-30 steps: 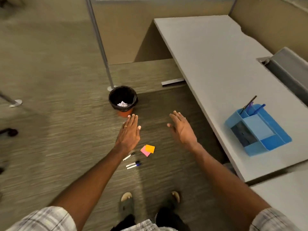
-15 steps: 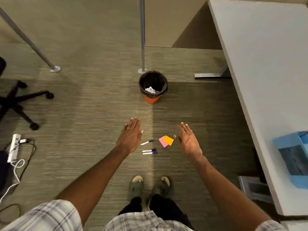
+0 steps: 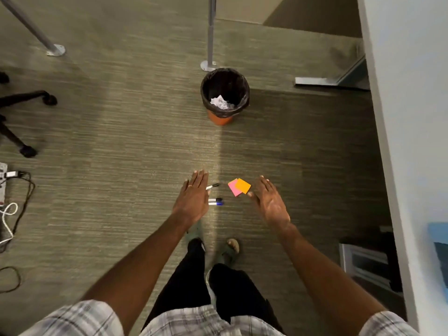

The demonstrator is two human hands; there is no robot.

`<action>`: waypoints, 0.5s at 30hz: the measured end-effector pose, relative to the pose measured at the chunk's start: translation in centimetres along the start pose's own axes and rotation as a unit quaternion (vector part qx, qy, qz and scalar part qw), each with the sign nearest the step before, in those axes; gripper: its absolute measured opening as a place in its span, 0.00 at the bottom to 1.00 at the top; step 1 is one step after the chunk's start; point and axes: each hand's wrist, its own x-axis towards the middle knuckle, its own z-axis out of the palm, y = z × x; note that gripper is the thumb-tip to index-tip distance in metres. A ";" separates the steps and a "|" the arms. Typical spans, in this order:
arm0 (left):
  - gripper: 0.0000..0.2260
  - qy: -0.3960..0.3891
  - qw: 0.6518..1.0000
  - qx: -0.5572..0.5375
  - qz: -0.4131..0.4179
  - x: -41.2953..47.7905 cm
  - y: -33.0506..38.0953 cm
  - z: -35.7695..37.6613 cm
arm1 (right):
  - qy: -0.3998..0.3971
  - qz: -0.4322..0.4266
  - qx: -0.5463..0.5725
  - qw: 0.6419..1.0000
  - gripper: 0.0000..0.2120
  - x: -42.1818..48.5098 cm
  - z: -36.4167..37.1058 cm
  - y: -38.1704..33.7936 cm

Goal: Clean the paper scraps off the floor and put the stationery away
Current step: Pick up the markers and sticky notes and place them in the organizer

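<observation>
Both hands hang over the ribbed grey-green carpet (image 3: 121, 141), palms down. The left hand (image 3: 192, 198) has its grip wide, with fingers straight and close together, holding nothing; a thin ring (image 3: 190, 186) sits on one finger. The right hand (image 3: 269, 202) is likewise flat and spread, with nothing in it. Between them on the carpet lie three slim markers (image 3: 215, 202): one black-capped and angled, and two side by side below it, their near ends hidden behind the left hand. Just right of these are two square sticky notes, the orange note (image 3: 243, 186) overlapping the pink note (image 3: 232, 190). Farther ahead stands a round bin (image 3: 246, 93) with a glossy black liner and an orange base, crumpled white paper (image 3: 220, 102) inside it. A smooth pale surface (image 3: 412, 93) runs along the right.
</observation>
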 end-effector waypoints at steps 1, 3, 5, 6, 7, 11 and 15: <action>0.28 -0.007 1.000 0.005 0.001 0.7 -0.5 0.4 | 0.002 0.002 0.001 1.000 0.27 0.8 0.4 0.2; 0.28 -0.022 1.000 0.017 0.005 2.5 -1.2 1.2 | 0.000 0.008 0.001 1.000 0.27 2.5 1.3 0.9; 0.29 -0.041 0.998 0.034 0.015 4.2 -1.8 2.0 | -0.005 0.027 0.009 1.000 0.27 4.0 2.4 1.7; 0.30 -0.047 0.998 0.039 0.017 5.0 -2.1 2.5 | -0.004 0.039 0.025 0.999 0.28 4.7 3.1 2.1; 0.30 -0.053 0.998 0.041 0.017 5.9 -2.4 3.1 | -0.002 0.053 0.042 0.998 0.28 5.5 3.9 2.7; 0.32 -0.079 0.996 0.035 0.001 10.0 -4.0 6.7 | -0.032 0.080 0.042 0.995 0.32 9.4 8.3 5.4; 0.31 -0.089 0.995 0.032 -0.023 14.9 -6.1 13.4 | -0.067 0.099 0.035 0.992 0.35 14.3 14.7 9.8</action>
